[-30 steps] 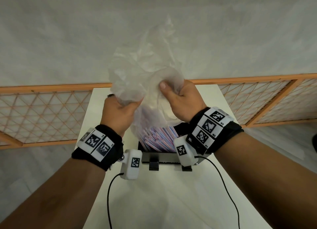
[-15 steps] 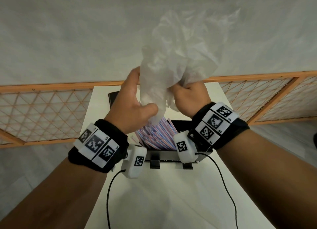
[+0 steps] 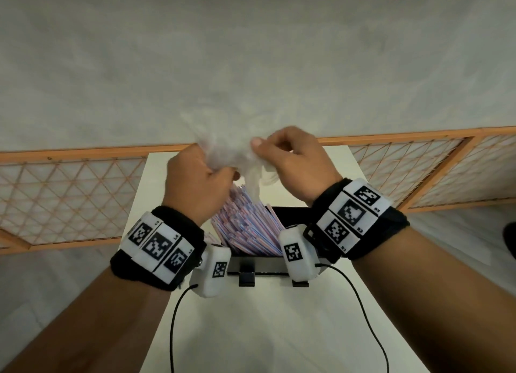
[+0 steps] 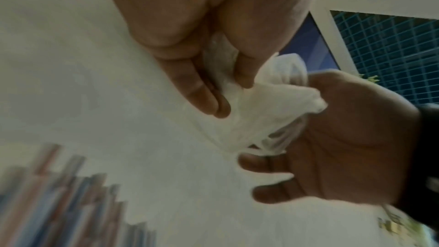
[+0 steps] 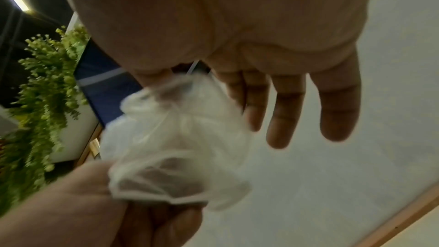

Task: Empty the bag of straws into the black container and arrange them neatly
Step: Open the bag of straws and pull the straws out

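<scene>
A crumpled clear plastic bag (image 3: pixel 237 155) is bunched between both hands above the table. My left hand (image 3: pixel 201 177) grips its left part in a fist, and my right hand (image 3: pixel 284 155) pinches its right part with thumb and forefinger. The bag (image 4: pixel 256 112) shows squeezed between left fingers in the left wrist view, and the bag (image 5: pixel 175 138) hangs crumpled under the right hand's thumb in the right wrist view. Below the hands, red, white and blue striped straws (image 3: pixel 245 227) stand leaning in the black container (image 3: pixel 290 213), fanned toward the left.
The container stands on a narrow white table (image 3: pixel 268 330). Orange lattice fencing (image 3: pixel 69 197) runs on both sides behind it. Cables (image 3: pixel 363 311) from the wrist cameras trail over the table's near part. A grey floor lies beyond.
The bag, raised and spread a moment ago, is now crushed into a small wad between both hands. The left hand has closed onto it, and both hands have come lower and closer together.
</scene>
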A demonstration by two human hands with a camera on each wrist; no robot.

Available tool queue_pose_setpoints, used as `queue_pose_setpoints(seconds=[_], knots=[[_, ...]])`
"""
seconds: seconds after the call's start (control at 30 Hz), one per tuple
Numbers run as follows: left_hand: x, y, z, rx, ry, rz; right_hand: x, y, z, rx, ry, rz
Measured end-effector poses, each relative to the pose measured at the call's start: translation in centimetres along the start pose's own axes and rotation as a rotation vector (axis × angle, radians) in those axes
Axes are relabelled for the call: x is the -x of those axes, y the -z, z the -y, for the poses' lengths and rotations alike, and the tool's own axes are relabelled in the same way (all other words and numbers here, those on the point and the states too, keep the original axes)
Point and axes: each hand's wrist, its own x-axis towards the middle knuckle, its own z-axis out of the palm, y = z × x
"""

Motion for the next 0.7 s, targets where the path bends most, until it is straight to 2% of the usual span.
queue_pose_setpoints(seconds=[0.07,0.13,0.2,0.27,0.37,0.47,0.53,0.6,0.7], knots=[[-0.1,0.5,0.2,-0.029,0.027,-0.033,0.8,0.6,-0.2,-0.073,0.105,-0.08],[0.3,0.8,-0.5,-0.016,-0.024,-0.007,1.4,0.8,-0.3,-0.041,0.31,0.056],[0.7,0.7,-1.1,0.05,-0.069,0.06,1.6,0.1,-0.4,0.084,0.384,0.212],[1.0,0.4,-1.1,0.139,-0.144,0.102,1.3,-1.0,-0.6,0.112,0.323,0.194],[1.5,0.5,-0.8,0.322,-0.221,0.184,1.2,-1.2,-0.7,-0.035,0.233,0.111],[1.9,0.9,-1.3,0.211,-0.288,0.297,1.2,-0.9,-0.8,-0.179,0.186,0.186],[1.7,1.1,-1.3,0.129,-0.311,0.215,1.3,-1.2,-0.5,-0.226,0.15,0.232],[1.4,1.5,-1.1,0.049,-0.305,0.035,1.3,-1.4,-0.6,-0.233,0.135,0.232],[0.2,3.0,0.3,0.008,-0.165,-0.242,1.3,-0.5,-1.6,-0.119,0.047,0.142]])
